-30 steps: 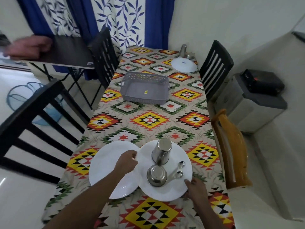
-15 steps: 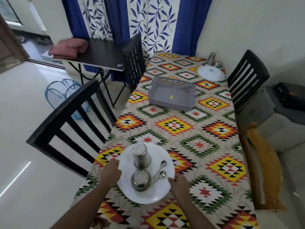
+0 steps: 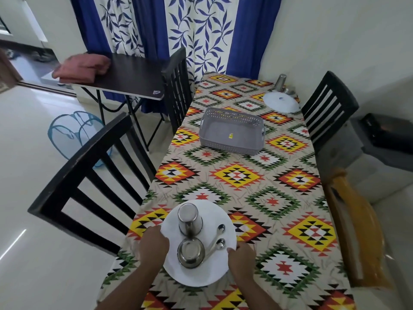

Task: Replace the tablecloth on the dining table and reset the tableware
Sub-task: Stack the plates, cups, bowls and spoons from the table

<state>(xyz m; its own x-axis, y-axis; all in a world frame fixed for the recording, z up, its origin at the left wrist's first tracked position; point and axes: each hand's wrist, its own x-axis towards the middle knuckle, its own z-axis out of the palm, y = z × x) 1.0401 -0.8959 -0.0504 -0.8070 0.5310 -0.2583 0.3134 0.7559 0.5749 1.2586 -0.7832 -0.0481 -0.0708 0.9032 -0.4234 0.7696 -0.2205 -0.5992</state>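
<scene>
Both hands, the left hand (image 3: 154, 243) and the right hand (image 3: 242, 256), grip the rim of a round white plate (image 3: 214, 275) at the near end of the surface. On it sit an upside-down steel cup (image 3: 189, 219), a small steel bowl (image 3: 190, 253) and two steel spoons (image 3: 215, 239) pointing away to the right. Farther along, the grey plastic basket (image 3: 232, 130) holds nothing.

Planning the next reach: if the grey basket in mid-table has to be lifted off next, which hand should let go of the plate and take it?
Probably the right hand: the grey basket lies ahead and rightward, while the left hand grips the plate at the table's left edge.
</scene>
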